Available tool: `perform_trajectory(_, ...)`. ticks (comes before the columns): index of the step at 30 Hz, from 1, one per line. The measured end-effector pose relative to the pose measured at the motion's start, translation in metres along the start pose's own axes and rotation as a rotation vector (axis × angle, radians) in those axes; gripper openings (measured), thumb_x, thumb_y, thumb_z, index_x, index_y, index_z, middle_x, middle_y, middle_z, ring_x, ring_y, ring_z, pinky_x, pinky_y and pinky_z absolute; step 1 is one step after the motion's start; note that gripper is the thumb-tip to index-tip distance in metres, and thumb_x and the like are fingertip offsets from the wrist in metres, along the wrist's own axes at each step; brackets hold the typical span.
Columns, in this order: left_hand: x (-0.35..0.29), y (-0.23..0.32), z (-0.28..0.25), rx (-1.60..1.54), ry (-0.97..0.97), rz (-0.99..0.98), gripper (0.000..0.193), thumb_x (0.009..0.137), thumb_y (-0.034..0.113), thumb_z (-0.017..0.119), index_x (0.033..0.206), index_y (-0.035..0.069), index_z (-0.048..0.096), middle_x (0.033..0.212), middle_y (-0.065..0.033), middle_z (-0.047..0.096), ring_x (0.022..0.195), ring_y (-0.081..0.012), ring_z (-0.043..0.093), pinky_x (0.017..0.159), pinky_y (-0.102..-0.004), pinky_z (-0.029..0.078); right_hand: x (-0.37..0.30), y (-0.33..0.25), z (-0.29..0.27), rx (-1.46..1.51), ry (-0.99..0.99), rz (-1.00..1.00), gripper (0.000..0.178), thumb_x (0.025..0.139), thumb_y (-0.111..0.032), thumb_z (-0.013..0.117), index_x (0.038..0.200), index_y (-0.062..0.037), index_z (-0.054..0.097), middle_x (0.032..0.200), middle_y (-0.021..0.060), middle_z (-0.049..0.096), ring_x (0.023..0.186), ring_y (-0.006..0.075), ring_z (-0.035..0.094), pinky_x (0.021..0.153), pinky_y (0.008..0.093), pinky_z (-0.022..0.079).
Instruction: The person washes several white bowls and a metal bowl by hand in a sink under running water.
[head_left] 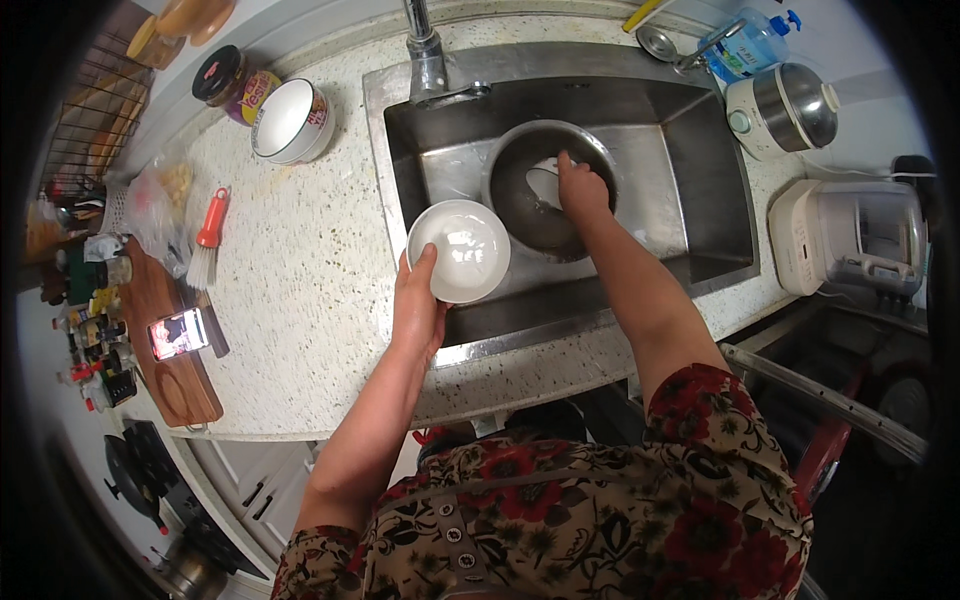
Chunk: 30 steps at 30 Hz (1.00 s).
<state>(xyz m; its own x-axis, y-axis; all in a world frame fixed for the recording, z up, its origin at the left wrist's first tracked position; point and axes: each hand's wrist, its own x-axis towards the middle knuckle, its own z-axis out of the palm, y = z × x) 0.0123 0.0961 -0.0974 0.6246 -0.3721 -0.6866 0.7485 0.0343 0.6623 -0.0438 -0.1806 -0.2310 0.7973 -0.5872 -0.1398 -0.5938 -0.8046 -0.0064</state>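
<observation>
A white bowl point(460, 250) is held by its left rim in my left hand point(418, 300), thumb on the inside and fingers beneath. Light glints in its wet-looking inside. It hangs over the sink's point(650, 200) near left part. My right hand point(583, 190) reaches into a round metal pot point(530, 225) standing in the sink. Its fingers are closed on a white rounded thing point(543, 184), whose kind I cannot make out because the hand covers part of it. Dark-looking water seems to lie in the pot.
A faucet point(426, 65) rises behind the sink. On the left counter are stacked bowls point(292, 120), a jar point(225, 78), an orange-handled brush point(212, 225) and a phone point(178, 334) by a wooden board point(190, 395). A blue soap bottle point(745, 50) and small appliances point(780, 110) stand right.
</observation>
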Motion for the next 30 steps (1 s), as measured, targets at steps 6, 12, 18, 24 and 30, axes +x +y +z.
perform_trajectory(6, 0.003, 0.001, -0.008, 0.008, -0.024, 0.02, 0.048, 0.095, 0.033, 0.05, 0.134, 0.008, 0.038, 0.123, -0.011, 0.052, 0.108, -0.0191, 0.054, 0.084, -0.033, 0.046, -0.01, 0.003, 0.029, 0.186, -0.11, 0.205, 0.051, 0.08, -0.002, 0.056, 0.129, -0.0074, 0.043, 0.099, 0.0258, 0.059, 0.084, 0.0368, 0.066, 0.067, 0.0389, 0.056)
perform_trajectory(12, -0.001, 0.007, 0.005, 0.052, -0.018, 0.037, 0.055, 0.094, 0.035, 0.051, 0.135, 0.003, 0.035, 0.13, -0.0137, 0.048, 0.117, -0.0237, 0.05, 0.097, -0.0388, 0.042, -0.014, -0.007, 0.059, 1.346, -0.624, 0.719, 0.05, 0.08, 0.005, 0.045, 0.129, 0.0031, 0.036, 0.112, 0.0287, 0.055, 0.095, 0.0457, 0.061, 0.079, 0.0488, 0.055)
perform_trajectory(18, -0.005, 0.005, 0.008, 0.022, -0.01, 0.036, 0.05, 0.096, 0.031, 0.05, 0.137, 0.008, 0.034, 0.129, -0.0128, 0.047, 0.117, -0.0229, 0.048, 0.1, -0.0379, 0.039, -0.015, -0.004, 0.033, 1.924, -0.657, 0.894, 0.049, 0.083, 0.006, 0.04, 0.13, 0.0057, 0.03, 0.117, 0.0295, 0.049, 0.098, 0.0498, 0.057, 0.083, 0.0553, 0.054)
perform_trajectory(24, -0.007, 0.009, 0.005, -0.001, -0.05, 0.048, 0.051, 0.095, 0.035, 0.05, 0.135, 0.007, 0.036, 0.126, -0.0119, 0.05, 0.113, -0.0219, 0.051, 0.095, -0.0367, 0.042, -0.027, -0.028, 0.012, 1.994, -0.489, 0.936, 0.05, 0.081, 0.007, 0.036, 0.131, -0.0023, 0.037, 0.117, 0.0261, 0.051, 0.093, 0.0464, 0.061, 0.074, 0.0548, 0.057)
perform_trajectory(30, -0.007, 0.008, -0.003, -0.009, -0.056, 0.052, 0.049, 0.093, 0.04, 0.051, 0.126, 0.004, 0.045, 0.112, -0.0082, 0.059, 0.097, -0.0163, 0.058, 0.078, -0.0286, 0.047, -0.024, -0.006, 0.008, 1.709, -0.43, 0.85, 0.057, 0.081, 0.009, 0.035, 0.133, -0.0106, 0.027, 0.118, 0.0242, 0.051, 0.078, 0.0421, 0.065, 0.053, 0.0476, 0.06)
